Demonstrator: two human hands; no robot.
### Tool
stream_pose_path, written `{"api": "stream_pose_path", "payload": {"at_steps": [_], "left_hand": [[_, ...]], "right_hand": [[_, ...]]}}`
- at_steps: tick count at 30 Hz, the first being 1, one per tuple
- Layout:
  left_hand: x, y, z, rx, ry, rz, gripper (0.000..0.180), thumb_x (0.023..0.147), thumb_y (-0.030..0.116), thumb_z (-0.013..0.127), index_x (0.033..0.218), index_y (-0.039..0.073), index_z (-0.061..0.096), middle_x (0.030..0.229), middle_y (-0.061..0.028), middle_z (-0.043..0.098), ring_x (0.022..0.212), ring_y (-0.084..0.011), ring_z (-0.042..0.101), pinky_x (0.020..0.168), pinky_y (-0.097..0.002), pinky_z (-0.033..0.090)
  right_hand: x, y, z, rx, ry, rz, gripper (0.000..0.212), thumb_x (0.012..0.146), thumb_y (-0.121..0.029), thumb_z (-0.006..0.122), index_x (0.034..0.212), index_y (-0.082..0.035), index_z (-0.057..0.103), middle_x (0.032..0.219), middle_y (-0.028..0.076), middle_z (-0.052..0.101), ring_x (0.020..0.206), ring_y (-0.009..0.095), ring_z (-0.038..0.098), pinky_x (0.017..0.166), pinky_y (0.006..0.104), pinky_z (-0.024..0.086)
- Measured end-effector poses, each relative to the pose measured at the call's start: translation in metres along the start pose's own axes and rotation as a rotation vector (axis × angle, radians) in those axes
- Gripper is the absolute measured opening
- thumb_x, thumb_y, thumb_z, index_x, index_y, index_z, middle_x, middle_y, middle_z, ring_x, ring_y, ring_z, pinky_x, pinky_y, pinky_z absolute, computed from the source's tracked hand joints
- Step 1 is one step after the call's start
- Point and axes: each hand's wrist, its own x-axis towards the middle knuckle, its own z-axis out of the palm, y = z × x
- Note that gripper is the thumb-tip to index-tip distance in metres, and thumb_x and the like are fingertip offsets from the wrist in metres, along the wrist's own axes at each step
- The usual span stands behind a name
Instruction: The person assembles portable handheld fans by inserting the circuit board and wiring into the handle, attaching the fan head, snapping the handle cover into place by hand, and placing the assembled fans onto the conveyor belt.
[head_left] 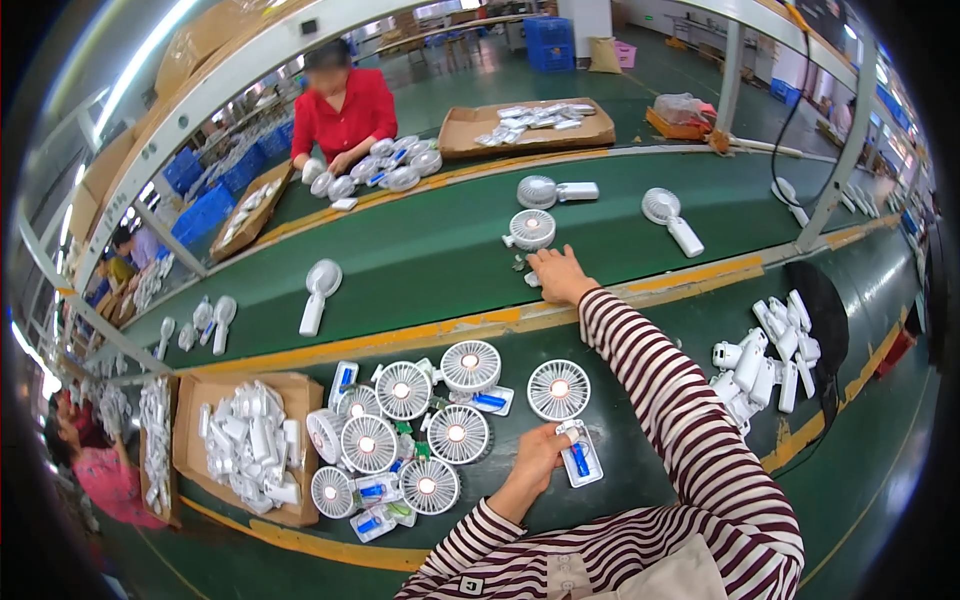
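My left hand (538,462) is closed on a white handheld fan whose round head (559,389) points away from me. Its handle is uncovered, with a blue cylindrical battery (580,460) inside. My right hand (560,275) reaches over to the green conveyor belt, fingers stretched out and partly hiding a small white piece (532,279) at their tips. Just beyond those fingers lies another fan (531,230) on the belt. Left of my left hand is a heap of fans (456,433), several with handles uncovered, blue batteries and green bits showing.
A cardboard tray (190,440) of white handle parts stands at the left. Loose white casings (765,360) lie at the right by a black cloth-like thing (818,310). More fans (322,290) lie along the belt. Across it, a person in red (345,115) handles fans beside another tray (460,135).
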Motion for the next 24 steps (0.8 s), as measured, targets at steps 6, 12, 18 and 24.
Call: {"api": "stream_pose_path", "payload": {"at_steps": [6, 12, 18, 24], "left_hand": [[-0.002, 0.01, 0.004, -0.028, -0.026, 0.08, 0.021, 0.08, 0.002, 0.052, 0.1, -0.004, 0.057, 0.09, -0.0083, 0.061, 0.079, -0.0154, 0.06, 0.069, -0.0287, 0.05], [-0.001, -0.001, -0.003, -0.08, -0.003, 0.075, 0.016, 0.08, 0.007, 0.057, 0.093, -0.002, 0.059, 0.076, -0.0019, 0.059, 0.066, -0.009, 0.056, 0.056, -0.0236, 0.045], [0.024, -0.059, -0.029, -0.451, -0.139, 0.134, 0.033, 0.088, 0.023, 0.049, 0.117, 0.008, 0.049, 0.115, -0.0061, 0.053, 0.103, -0.0169, 0.051, 0.089, -0.0358, 0.042], [-0.011, 0.012, -0.033, 0.436, -0.008, 0.162, 0.02, 0.087, 0.015, 0.047, 0.097, 0.003, 0.058, 0.088, -0.0001, 0.06, 0.072, -0.0114, 0.056, 0.063, -0.0264, 0.045]], "right_hand": [[-0.014, -0.045, -0.032, 0.647, 0.2, 0.233, 0.027, 0.065, -0.014, 0.059, 0.087, 0.002, 0.059, 0.081, 0.021, 0.062, 0.077, 0.036, 0.06, 0.068, 0.0421, 0.048], [-0.073, -0.156, -0.075, 0.742, 0.293, -0.147, 0.025, 0.07, -0.011, 0.057, 0.092, 0.0, 0.054, 0.075, 0.019, 0.059, 0.07, 0.033, 0.059, 0.063, 0.0379, 0.047], [-0.133, -0.221, -0.041, 0.588, 0.25, -0.577, 0.03, 0.058, -0.003, 0.056, 0.087, 0.002, 0.05, 0.08, 0.017, 0.052, 0.071, 0.033, 0.053, 0.064, 0.0431, 0.045], [-0.19, -0.214, -0.085, 0.656, 0.431, -0.563, 0.044, 0.059, -0.015, 0.061, 0.098, 0.001, 0.051, 0.098, 0.016, 0.051, 0.09, 0.027, 0.05, 0.076, 0.0402, 0.041]]}}
